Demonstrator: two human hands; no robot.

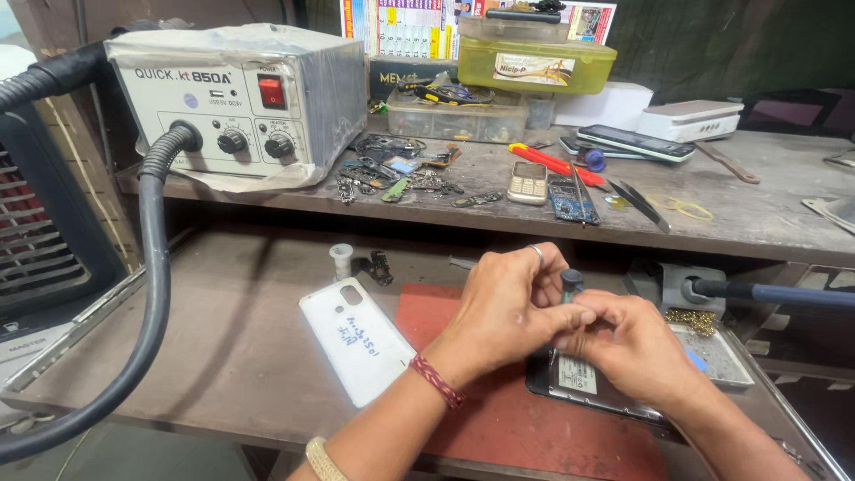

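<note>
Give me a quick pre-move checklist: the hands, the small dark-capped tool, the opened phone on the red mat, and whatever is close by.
1. Grip on tool: left hand and right hand both close around the dark-capped tool. Ok.
2. Tool tip contact: hidden by fingers. Cannot tell.
3. Opened phone: lies flat on the red mat, partly under the right hand. Ok.
4. White back cover: set aside left of the mat, apart from the hands. Ok.
5. Hot-air handle: sits in its holder at the right, close to the right hand. Whether it is hot: cannot tell.
6. Hot-air station: on the shelf; power state unclear. Cannot tell.
</note>
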